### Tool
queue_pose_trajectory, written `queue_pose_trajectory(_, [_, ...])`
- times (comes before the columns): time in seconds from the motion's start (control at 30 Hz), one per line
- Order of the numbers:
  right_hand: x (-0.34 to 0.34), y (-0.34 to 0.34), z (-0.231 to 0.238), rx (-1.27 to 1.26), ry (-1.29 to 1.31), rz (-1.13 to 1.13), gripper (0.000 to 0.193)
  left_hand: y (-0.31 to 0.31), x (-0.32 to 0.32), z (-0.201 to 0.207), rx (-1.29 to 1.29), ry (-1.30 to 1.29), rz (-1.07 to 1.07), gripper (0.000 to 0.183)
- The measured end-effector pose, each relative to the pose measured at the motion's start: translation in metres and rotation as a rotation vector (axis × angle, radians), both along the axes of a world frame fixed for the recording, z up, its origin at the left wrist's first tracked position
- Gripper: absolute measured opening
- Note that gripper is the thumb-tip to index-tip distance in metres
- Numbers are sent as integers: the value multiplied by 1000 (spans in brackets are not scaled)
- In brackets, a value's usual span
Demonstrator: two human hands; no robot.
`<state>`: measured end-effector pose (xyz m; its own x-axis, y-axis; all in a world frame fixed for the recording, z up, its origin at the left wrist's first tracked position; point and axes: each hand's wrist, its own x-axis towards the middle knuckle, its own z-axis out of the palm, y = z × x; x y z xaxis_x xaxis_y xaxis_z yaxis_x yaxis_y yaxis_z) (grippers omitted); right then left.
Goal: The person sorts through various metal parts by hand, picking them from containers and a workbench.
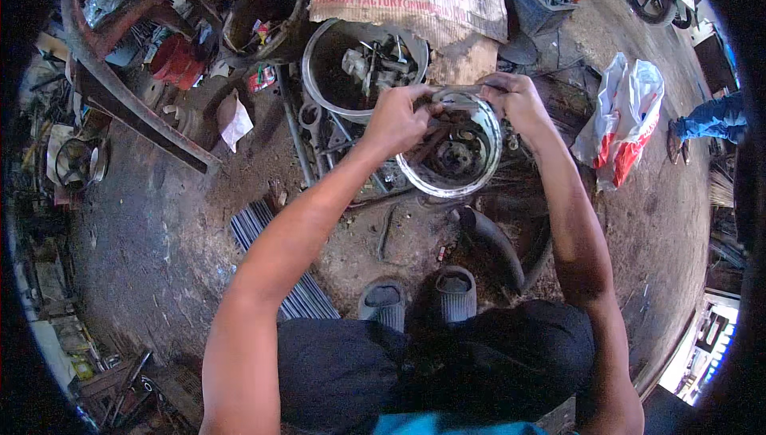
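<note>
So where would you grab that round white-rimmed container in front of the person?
I'd take the white-rimmed container by its rim at the near edge, coming from the person's side. The rim circles an open top, so fingers could probably hook over it; that near stretch looks uncovered, while the left hand and right hand are toward the far edge.

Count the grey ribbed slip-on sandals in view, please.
2. The left sandal and the right sandal sit side by side, between the dark cloth covering the lap and the round white-rimmed container. More could be hidden.
</note>
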<state>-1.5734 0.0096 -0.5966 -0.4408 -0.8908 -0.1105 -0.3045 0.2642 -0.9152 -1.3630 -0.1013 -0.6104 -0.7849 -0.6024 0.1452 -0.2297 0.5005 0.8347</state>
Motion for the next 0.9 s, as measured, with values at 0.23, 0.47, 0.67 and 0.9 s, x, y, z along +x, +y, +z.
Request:
queue_pose_trajectory(0.23, [26, -26, 23, -76, -64, -55, 13, -25, 12, 12, -10, 99, 79, 19])
queue_pose_trajectory(0.47, [46, -64, 35, 50, 36, 20, 18, -47, 43, 34, -112, 60, 196, 22])
queue_pose_trajectory(0.67, [61, -95, 12, -20, 48, 15, 21, -68, 60, 27, -198, 75, 249, 19])
queue_pose_trajectory(0.9, [81, -107, -5, -72, 159, 85, 24, -78, 77, 6, -247, -60, 323, 27])
